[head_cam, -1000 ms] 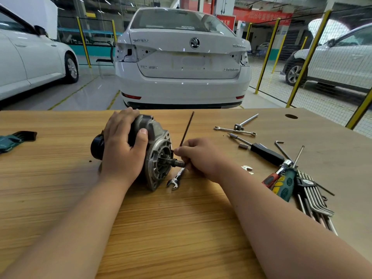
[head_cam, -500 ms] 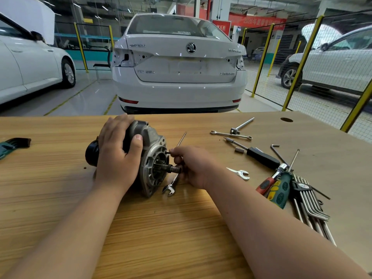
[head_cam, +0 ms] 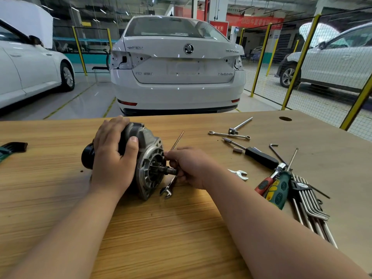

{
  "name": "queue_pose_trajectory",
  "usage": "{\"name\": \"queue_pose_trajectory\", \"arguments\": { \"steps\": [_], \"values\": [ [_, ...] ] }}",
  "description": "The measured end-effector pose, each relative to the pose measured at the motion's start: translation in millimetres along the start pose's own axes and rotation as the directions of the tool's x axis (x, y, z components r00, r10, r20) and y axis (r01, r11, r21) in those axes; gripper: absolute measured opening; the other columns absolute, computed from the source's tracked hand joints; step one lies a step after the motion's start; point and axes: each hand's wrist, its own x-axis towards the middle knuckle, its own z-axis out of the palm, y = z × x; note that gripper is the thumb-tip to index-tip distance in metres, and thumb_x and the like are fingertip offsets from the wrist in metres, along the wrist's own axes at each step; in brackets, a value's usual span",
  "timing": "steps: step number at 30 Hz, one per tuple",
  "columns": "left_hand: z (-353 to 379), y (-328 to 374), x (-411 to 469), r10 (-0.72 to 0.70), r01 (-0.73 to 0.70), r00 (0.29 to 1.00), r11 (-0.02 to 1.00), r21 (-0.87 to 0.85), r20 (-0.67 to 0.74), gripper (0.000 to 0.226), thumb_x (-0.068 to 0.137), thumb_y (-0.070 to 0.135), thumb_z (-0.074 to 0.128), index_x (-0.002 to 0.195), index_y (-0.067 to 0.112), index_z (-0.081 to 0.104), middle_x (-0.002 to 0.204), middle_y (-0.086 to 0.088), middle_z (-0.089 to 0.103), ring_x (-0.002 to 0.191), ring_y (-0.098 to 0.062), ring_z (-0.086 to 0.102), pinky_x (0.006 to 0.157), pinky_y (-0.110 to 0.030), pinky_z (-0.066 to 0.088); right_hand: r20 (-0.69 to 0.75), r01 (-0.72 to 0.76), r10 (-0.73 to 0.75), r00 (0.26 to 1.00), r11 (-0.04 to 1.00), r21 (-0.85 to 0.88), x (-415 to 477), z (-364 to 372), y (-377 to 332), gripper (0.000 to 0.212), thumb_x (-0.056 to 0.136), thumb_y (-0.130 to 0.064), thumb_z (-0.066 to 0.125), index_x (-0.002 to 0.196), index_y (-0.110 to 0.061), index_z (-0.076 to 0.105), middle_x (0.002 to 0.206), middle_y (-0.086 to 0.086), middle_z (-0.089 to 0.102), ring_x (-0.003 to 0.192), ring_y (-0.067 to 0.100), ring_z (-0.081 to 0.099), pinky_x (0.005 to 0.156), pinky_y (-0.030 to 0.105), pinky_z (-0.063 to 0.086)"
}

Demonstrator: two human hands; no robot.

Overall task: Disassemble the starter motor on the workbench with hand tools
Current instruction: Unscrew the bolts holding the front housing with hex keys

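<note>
Starter motor [head_cam: 148, 158]: lies on its side on the bench [head_cam: 161, 238], left of centre. The grey nose flange and shaft stub face right, and the black rear end sticks out to the left.

Left-hand grip [head_cam: 112, 160]: clamped over the top of the motor housing. The fingers are wrapped over the far side and the thumb is pressed on the near side of the grey casting.

Right-hand grip [head_cam: 189, 168]: fingers curled, just beside the flange face. The fingertips pinch a thin rod [head_cam: 178, 140] at the upper edge of the flange. The rod slants up and away toward the far right. The shaft stub ends against the curled fingers.

Open-end wrench [head_cam: 167, 190]: its jaw end rests on the bench by the lower flange edge and its shank runs under the right hand. It is possibly held as well, but the contact is hidden.

Right side of the bench, far to near:
- a T-handled driver [head_cam: 240, 124]
- a slim combination wrench [head_cam: 229, 135]
- a black-handled driver [head_cam: 260, 157]
- a small spanner [head_cam: 239, 174]
- a red-handled screwdriver [head_cam: 265, 183] touching a green-and-yellow one [head_cam: 278, 193]
- a fanned set of hex keys [head_cam: 310, 204]

Left edge of the bench: a dark brush [head_cam: 14, 147].

Beyond the bench: the rear of a white car [head_cam: 177, 73].
</note>
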Motion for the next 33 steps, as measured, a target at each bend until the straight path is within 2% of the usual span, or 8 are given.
{"name": "queue_pose_trajectory", "arguments": {
  "steps": [4,9,12,16,19,23,27,33],
  "values": [
    [-0.5,0.2,0.1,0.003,-0.003,1.0,1.0,-0.003,-0.002,0.051,0.09,0.033,0.043,0.138,0.017,0.049,0.147,-0.001,0.042,0.144,-0.019,0.024,0.118,-0.039,0.021,-0.012,0.275,-0.306,0.952,0.87,-0.409,-2.1,-5.7,-0.3,0.024,0.091,-0.029,0.065,0.07,-0.021,0.058,0.062,-0.006,0.055,0.051,0.008,0.046,0.051,0.026,0.039],
    [-0.9,-0.2,0.4,-0.001,0.001,1.0,1.0,-0.001,0.002,0.052,0.09,0.034,0.042,0.139,0.018,0.049,0.148,0.0,0.041,0.144,-0.017,0.024,0.118,-0.037,0.019,0.171,0.488,-0.623,0.764,0.384,-0.783,-5.8,-9.8,-3.1,0.014,0.091,-0.025,0.065,0.078,-0.027,0.058,0.073,-0.015,0.055,0.066,0.007,0.052,0.061,0.03,0.047],
    [-0.2,-0.9,0.3,0.004,-0.004,1.0,1.0,0.008,-0.004,0.051,0.09,0.033,0.042,0.137,0.017,0.05,0.146,-0.001,0.043,0.143,-0.018,0.025,0.117,-0.036,0.02,0.304,0.531,-0.693,0.653,0.134,-0.836,-6.9,-13.8,-4.5,0.004,0.091,-0.022,0.064,0.091,-0.019,0.067,0.086,-0.007,0.061,0.073,0.017,0.057,0.062,0.037,0.053],
    [0.1,0.0,0.5,0.008,-0.008,1.0,1.0,0.006,-0.005,0.049,0.09,0.032,0.042,0.135,0.017,0.051,0.145,-0.001,0.044,0.142,-0.019,0.026,0.116,-0.037,0.021,0.337,0.547,-0.727,0.598,0.063,-0.835,-7.6,-15.2,-1.7,0.011,0.092,-0.023,0.062,0.093,-0.014,0.068,0.088,-0.001,0.064,0.074,0.022,0.058,0.061,0.039,0.053],
    [-1.2,2.0,0.1,-0.007,0.007,1.0,1.0,0.005,0.002,0.049,0.09,0.032,0.043,0.135,0.016,0.051,0.144,-0.002,0.045,0.141,-0.02,0.026,0.117,-0.039,0.022,0.275,0.546,-0.754,0.597,0.13,-0.828,-7.0,-17.4,2.1,0.008,0.091,-0.022,0.063,0.088,-0.017,0.068,0.082,-0.007,0.063,0.07,0.016,0.057,0.058,0.035,0.05],
    [-2.4,4.9,0.2,-0.019,0.018,1.0,0.999,0.032,0.011,0.049,0.09,0.032,0.042,0.135,0.016,0.051,0.145,-0.002,0.043,0.141,-0.019,0.026,0.117,-0.039,0.021,-0.002,0.463,-0.616,0.788,0.594,-0.658,-4.3,-19.5,8.7,0.016,0.088,-0.03,0.067,0.073,-0.027,0.062,0.06,-0.014,0.057,0.056,-0.003,0.051,0.05,0.014,0.036],
    [-1.6,3.5,0.4,-0.015,0.014,1.0,0.999,0.04,0.009,0.05,0.091,0.033,0.042,0.137,0.016,0.05,0.147,-0.001,0.042,0.143,-0.016,0.023,0.117,-0.031,0.018,-0.082,0.317,-0.367,0.926,0.879,-0.355,-2.0,-8.6,7.3,0.024,0.088,-0.03,0.065,0.067,-0.019,0.063,0.051,-0.008,0.057,0.053,0.013,0.049,0.057,0.033,0.042],
    [0.4,1.8,0.1,-0.009,0.009,1.0,0.999,0.043,0.001,0.05,0.091,0.033,0.042,0.137,0.017,0.05,0.147,-0.001,0.042,0.143,-0.016,0.024,0.116,-0.027,0.016,-0.135,0.152,-0.169,0.976,0.98,-0.128,-0.2,3.8,5.0,0.019,0.089,-0.027,0.064,0.074,-0.015,0.066,0.048,-0.009,0.054,0.049,0.013,0.044,0.05,0.03,0.037]
  ]
}}
